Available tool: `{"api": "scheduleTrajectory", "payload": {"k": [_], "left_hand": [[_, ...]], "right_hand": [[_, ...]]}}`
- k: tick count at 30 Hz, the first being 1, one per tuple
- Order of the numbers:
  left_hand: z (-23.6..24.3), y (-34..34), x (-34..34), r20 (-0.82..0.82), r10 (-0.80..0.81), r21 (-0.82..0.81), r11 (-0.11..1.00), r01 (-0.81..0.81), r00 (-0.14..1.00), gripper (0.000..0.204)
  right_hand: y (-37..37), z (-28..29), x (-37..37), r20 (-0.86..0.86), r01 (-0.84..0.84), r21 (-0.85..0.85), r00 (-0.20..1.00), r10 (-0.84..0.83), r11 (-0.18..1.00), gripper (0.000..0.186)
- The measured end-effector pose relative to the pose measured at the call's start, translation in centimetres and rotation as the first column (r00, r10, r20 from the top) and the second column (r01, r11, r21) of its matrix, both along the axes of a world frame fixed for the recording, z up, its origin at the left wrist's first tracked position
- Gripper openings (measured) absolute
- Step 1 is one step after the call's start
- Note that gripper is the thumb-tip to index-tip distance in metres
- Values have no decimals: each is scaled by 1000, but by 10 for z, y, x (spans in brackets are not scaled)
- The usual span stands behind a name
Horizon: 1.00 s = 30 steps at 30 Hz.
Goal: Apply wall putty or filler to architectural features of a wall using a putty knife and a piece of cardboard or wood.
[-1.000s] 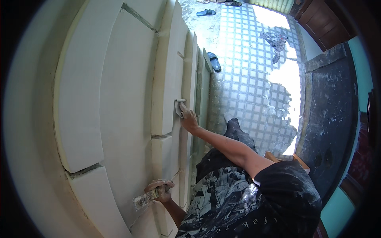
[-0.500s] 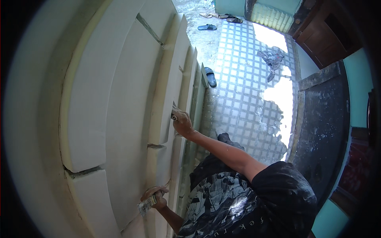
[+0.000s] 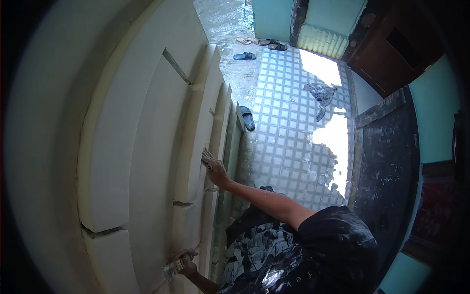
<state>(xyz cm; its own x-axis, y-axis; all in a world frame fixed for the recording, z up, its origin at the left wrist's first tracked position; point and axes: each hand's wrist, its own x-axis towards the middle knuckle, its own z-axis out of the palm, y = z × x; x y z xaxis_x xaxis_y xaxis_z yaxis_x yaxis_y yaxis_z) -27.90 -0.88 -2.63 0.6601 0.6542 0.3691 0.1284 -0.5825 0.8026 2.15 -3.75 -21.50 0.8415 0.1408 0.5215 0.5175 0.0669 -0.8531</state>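
Observation:
My right hand [image 3: 217, 171] rests against the side of a long cream stepped ledge [image 3: 196, 132], fingers stretched out and dusted white. A small round ring-like thing shows at its fingers; whether anything thin lies under the palm is hidden. Lower down, my left hand [image 3: 184, 259] is closed round a whitish, crusted bundle [image 3: 173, 268] beside the lower ledge block [image 3: 186, 225]. The bundle's kind does not show clearly. Both hands are at the stepped, pale wall face [image 3: 152, 147], which has dark gaps between its blocks.
A tiled floor [image 3: 279, 122] spreads at the right, with a crumpled cloth [image 3: 321, 95] on it. A dark slipper [image 3: 247, 118] lies beside the steps; another slipper [image 3: 245, 56] and more footwear lie farther off. A dark slab [image 3: 384, 157] and brown door [image 3: 396, 54] stand right.
The whole view has shifted, so the surroundings sit lower and more to the left. My right hand's fingers now look straighter and flatter against the ledge. My left hand still grips the bundle.

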Motion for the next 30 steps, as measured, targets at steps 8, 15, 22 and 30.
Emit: {"api": "scheduleTrajectory", "payload": {"k": [8,15,22,30], "left_hand": [[5,-7,4,-55,65,-181,981,-74,996,16],[-19,1,-20,71,40,-237,971,-22,997,9],[-2,-3,-1,-93,124,-99,986,-133,988,16],[-1,0,-6,14,-5,13,1000,5,1000,11]], "right_hand": [[3,9,-3,-212,34,-223,974,-82,974,41],[-10,-37,9,-305,-95,-239,952,19,966,43],[-19,43,32,-152,-314,-65,941,302,947,50],[-3,32,33,-576,-239,-427,816,-58,872,45]]}}
